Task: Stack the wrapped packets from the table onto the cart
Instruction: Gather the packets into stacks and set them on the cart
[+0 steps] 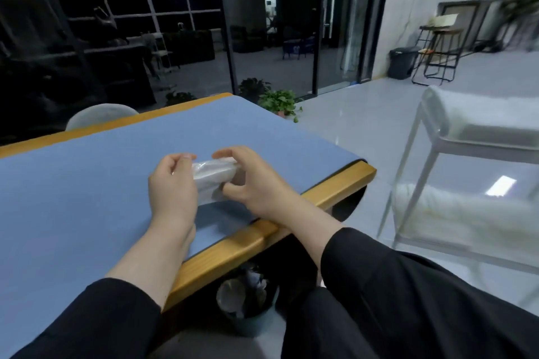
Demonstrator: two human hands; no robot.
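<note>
Holding one packet [214, 176] between them, both hands work near the right edge of the tabletop [87, 183]. Nearest, below that edge, a bin [248, 306] sits on the floor. The left hand [172, 183] has its fingers curled on the packet's left end; the right hand [250, 181] has fingers arched over the top and thumb under the near side, so both grip it. The packet looks raised just off the blue surface, though contact is hard to judge. To do this step well, I would keep both ends pinched so the slippery wrap does not sag, then swing it right. The cart [455, 148] stands well apart on the right, with blurred white packets already on its shelves.
</note>
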